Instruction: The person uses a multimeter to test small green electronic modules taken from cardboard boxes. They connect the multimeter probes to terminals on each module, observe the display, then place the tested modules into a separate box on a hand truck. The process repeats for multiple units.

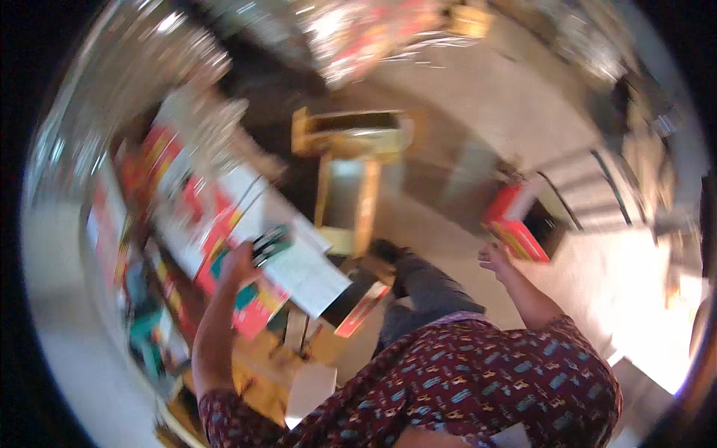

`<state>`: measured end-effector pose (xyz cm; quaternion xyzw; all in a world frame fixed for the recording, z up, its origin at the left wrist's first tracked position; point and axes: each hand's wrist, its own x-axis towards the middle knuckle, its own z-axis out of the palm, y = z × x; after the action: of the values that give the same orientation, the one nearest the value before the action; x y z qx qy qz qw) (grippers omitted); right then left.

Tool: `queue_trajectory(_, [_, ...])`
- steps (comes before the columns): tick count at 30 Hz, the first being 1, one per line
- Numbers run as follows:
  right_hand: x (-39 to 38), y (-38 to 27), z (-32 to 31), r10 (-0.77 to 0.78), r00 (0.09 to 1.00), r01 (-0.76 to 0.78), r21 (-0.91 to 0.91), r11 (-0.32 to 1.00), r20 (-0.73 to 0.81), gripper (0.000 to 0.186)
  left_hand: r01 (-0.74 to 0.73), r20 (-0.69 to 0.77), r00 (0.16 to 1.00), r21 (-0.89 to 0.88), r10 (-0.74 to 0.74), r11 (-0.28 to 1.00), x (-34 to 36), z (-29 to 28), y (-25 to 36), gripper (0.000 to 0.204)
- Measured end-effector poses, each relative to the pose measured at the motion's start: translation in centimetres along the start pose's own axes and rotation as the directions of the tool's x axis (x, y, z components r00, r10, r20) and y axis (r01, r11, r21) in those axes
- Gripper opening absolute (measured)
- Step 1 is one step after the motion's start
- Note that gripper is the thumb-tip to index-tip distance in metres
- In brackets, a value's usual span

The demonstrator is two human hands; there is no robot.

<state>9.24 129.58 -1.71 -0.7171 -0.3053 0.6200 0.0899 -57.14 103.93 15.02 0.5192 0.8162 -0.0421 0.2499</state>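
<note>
On the left, my left hand reaches over a long table with white and red surfaces. Its fingers are closed at a dark green and black object with pale stripes, whose kind the blur hides. Off to the right, away from the table, my right hand hangs with loose fingers apart and nothing in it. Just beyond that hand is a red and yellow box.
The long table runs from upper left toward me, with red packages on it. A yellowish wooden frame or stool stands ahead on the floor. Shiny wrapped goods lie farther off. A metal rack is at right.
</note>
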Motion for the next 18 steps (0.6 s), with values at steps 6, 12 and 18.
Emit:
queue_trajectory(6, [-3.6, 25.8, -23.7, -0.067, 0.988, 0.039, 0.197, 0.980, 0.138, 0.020, 0.000, -0.019, 1.000, 0.013, 0.000, 1.000, -2.5, -2.6, 6.9, 0.060])
queue_trajectory(12, [-12.5, 39.4, -22.1, 0.158, 0.959, -0.264, -0.534, 0.803, -0.236, 0.019, -0.119, 0.180, 0.980, 0.184, 0.085, 0.976, -2.5, -4.8, 21.4, 0.064])
queue_trajectory(18, [-14.5, 41.0, -22.3, 0.412, 0.900, -0.412, 0.034, 0.911, -0.140, 0.030, -0.379, 0.234, 0.896, -0.038, 0.376, 0.925, 0.6, 0.8, 39.0, 0.058])
